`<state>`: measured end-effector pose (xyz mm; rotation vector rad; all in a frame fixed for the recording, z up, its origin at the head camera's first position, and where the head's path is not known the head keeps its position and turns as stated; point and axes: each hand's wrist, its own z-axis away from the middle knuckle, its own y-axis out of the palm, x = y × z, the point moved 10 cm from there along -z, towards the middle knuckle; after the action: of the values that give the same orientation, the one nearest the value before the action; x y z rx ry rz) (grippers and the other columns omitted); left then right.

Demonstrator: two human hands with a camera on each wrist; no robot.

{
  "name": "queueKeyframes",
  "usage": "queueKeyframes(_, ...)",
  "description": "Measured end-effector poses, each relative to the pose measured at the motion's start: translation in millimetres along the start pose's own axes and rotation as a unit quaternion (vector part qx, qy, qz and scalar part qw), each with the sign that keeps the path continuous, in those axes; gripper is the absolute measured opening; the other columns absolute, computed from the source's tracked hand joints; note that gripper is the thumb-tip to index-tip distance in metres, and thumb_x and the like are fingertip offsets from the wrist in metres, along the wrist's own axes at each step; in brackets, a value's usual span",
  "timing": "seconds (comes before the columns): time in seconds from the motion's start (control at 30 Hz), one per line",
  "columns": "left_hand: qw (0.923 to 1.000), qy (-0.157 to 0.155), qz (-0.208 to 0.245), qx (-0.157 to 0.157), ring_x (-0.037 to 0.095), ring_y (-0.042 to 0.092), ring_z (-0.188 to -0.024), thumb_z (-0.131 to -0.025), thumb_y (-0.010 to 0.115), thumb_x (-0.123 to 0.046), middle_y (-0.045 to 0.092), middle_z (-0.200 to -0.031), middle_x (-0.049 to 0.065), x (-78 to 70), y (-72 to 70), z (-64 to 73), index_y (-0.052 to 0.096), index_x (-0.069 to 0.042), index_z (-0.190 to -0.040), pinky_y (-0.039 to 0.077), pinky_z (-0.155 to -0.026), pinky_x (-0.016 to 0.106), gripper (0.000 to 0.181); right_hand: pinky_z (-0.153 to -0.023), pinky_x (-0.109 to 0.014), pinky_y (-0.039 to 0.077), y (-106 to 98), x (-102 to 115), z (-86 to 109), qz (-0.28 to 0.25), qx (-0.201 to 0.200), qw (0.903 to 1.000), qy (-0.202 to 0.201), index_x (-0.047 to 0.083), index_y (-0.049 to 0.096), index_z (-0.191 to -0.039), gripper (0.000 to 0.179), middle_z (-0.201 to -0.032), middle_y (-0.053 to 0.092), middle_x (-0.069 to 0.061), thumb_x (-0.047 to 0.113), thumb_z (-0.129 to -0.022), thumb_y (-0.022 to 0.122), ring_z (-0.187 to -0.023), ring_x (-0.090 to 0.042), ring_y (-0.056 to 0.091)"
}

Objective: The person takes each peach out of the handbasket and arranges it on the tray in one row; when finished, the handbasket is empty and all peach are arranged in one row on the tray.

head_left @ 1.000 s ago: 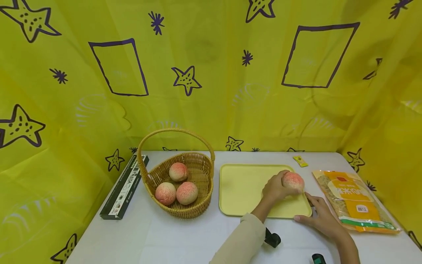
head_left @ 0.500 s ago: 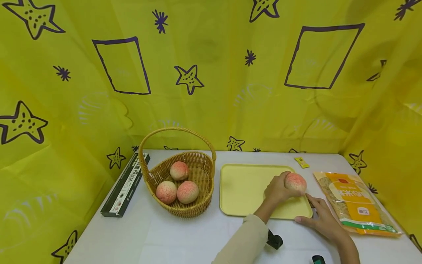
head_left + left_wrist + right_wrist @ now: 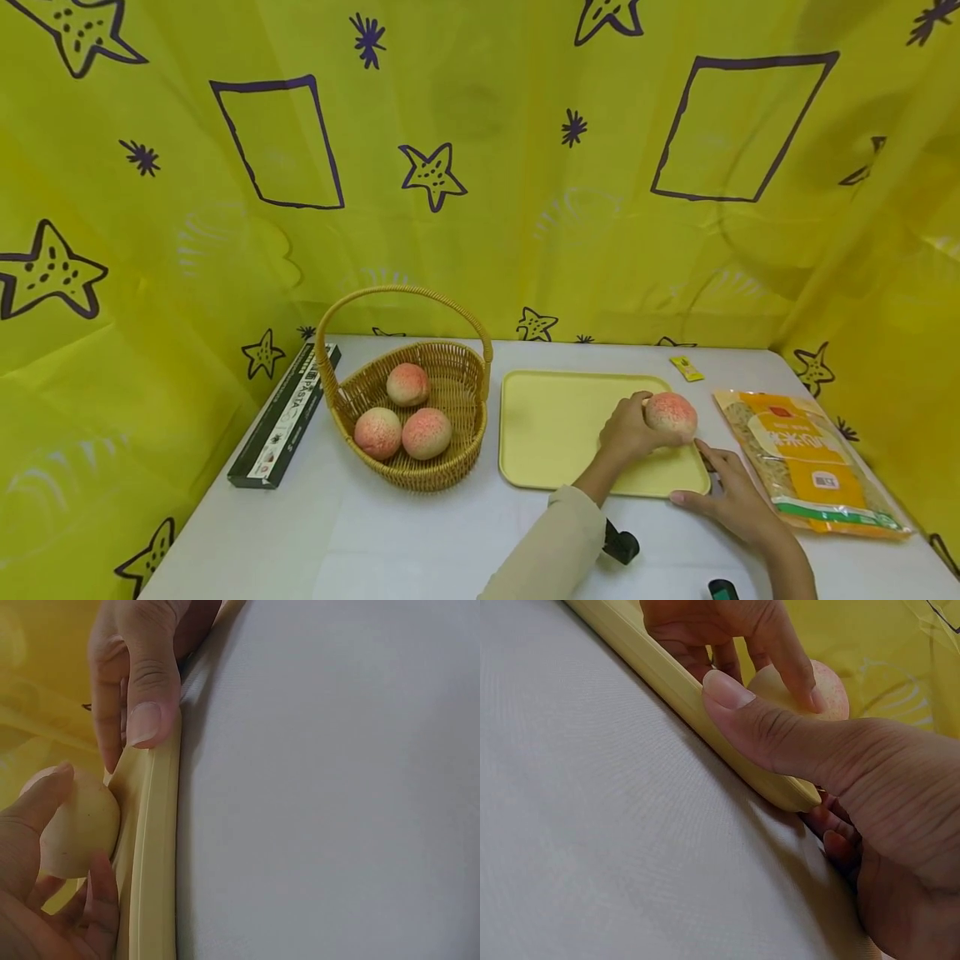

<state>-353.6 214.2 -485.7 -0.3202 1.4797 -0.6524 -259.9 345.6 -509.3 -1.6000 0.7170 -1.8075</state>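
Observation:
In the head view my left hand holds a round pink-and-cream peach over the right end of a pale yellow tray. Thumb and fingers lie around the sides of the peach in the left wrist view. At the tray's near right corner, my right hand grips the rim. The right wrist view has its thumb on top of the tray edge and its fingers below. The other peaches, including one at the front, sit in a wicker basket with a tall handle.
Left of the basket lies a long dark pasta box. An orange-and-clear food packet lies right of the tray, with a small yellow sachet behind. Yellow patterned cloth closes off the back and sides of the white table.

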Motion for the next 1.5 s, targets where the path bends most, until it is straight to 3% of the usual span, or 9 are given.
queueKeyframes(0.2, 0.9991, -0.008, 0.040, 0.009, 0.005, 0.054, -0.081, -0.063, 0.091, -0.042, 0.059, -0.103, -0.009, 3.6, -1.8, 1.2, 0.057, -0.030, -0.129, 0.044, -0.070, 0.026, 0.075, -0.094, -0.069, 0.037, 0.2, 0.5, -0.4, 0.014, 0.001, 0.9999, 0.005, -0.008, 0.013, -0.152, 0.106, -0.142, 0.021, -0.040, 0.046, -0.084, 0.073, -0.120, -0.051, 0.036)
queueKeyframes(0.43, 0.9975, -0.015, 0.067, 0.014, 0.007, 0.055, -0.082, -0.064, 0.091, -0.041, 0.060, -0.107, -0.007, 7.9, -2.2, 3.5, 0.057, -0.028, -0.128, 0.043, -0.068, 0.024, 0.073, -0.096, -0.071, 0.033, -0.9, 1.1, 0.1, 0.019, 0.003, 0.9997, 0.012, -0.007, 0.013, -0.152, 0.106, -0.141, 0.022, -0.039, 0.047, -0.084, 0.073, -0.123, -0.053, 0.033)
queueKeyframes(0.53, 0.9960, -0.016, 0.087, 0.017, 0.008, 0.055, -0.075, -0.065, 0.091, -0.039, 0.060, -0.106, -0.005, 9.9, -2.0, 4.2, 0.058, -0.026, -0.128, 0.045, -0.063, 0.023, 0.073, -0.097, -0.072, 0.032, -0.2, 0.7, -0.6, 0.018, 0.006, 0.9997, 0.016, -0.007, 0.012, -0.152, 0.106, -0.141, 0.022, -0.039, 0.047, -0.084, 0.072, -0.124, -0.054, 0.032)
queueKeyframes(0.7, 0.9908, -0.018, 0.132, 0.020, 0.007, 0.052, -0.061, -0.066, 0.092, -0.030, 0.057, -0.099, -0.005, 12.5, -3.0, 6.4, 0.058, -0.020, -0.128, 0.047, -0.051, 0.021, 0.072, -0.097, -0.071, 0.032, 1.1, -2.1, -3.0, 0.022, 0.012, 0.9994, 0.025, -0.007, 0.011, -0.153, 0.107, -0.141, 0.021, -0.038, 0.049, -0.084, 0.072, -0.124, -0.053, 0.032)
queueKeyframes(0.9, 0.9838, -0.019, 0.176, 0.030, 0.009, 0.053, -0.054, -0.068, 0.090, -0.020, 0.055, -0.097, -0.004, 13.8, -5.0, 11.7, 0.057, -0.015, -0.128, 0.049, -0.048, 0.020, 0.069, -0.094, -0.068, 0.036, 0.9, -4.4, -5.0, 0.023, 0.015, 0.9993, 0.027, -0.007, 0.009, -0.153, 0.109, -0.141, 0.019, -0.040, 0.050, -0.084, 0.072, -0.120, -0.051, 0.035)
queueKeyframes(1.1, 0.9756, -0.033, 0.213, 0.041, 0.010, 0.054, -0.065, -0.070, 0.089, -0.015, 0.055, -0.100, -0.001, 18.7, -4.6, 16.5, 0.057, -0.014, -0.128, 0.054, -0.052, 0.025, 0.066, -0.092, -0.067, 0.039, 0.0, -2.8, -3.9, 0.018, 0.009, 0.9997, 0.015, -0.008, 0.010, -0.152, 0.108, -0.140, 0.021, -0.040, 0.047, -0.084, 0.073, -0.117, -0.049, 0.038)
queueKeyframes(1.5, 0.9676, -0.049, 0.239, 0.067, 0.014, 0.055, -0.074, -0.072, 0.086, -0.012, 0.054, -0.097, 0.002, 24.3, -13.0, 26.3, 0.056, -0.013, -0.126, 0.057, -0.061, 0.033, 0.062, -0.093, -0.069, 0.037, 1.4, -4.3, -3.4, 0.016, 0.009, 0.9997, 0.015, -0.007, 0.009, -0.152, 0.107, -0.140, 0.022, -0.039, 0.048, -0.085, 0.071, -0.119, -0.050, 0.037)
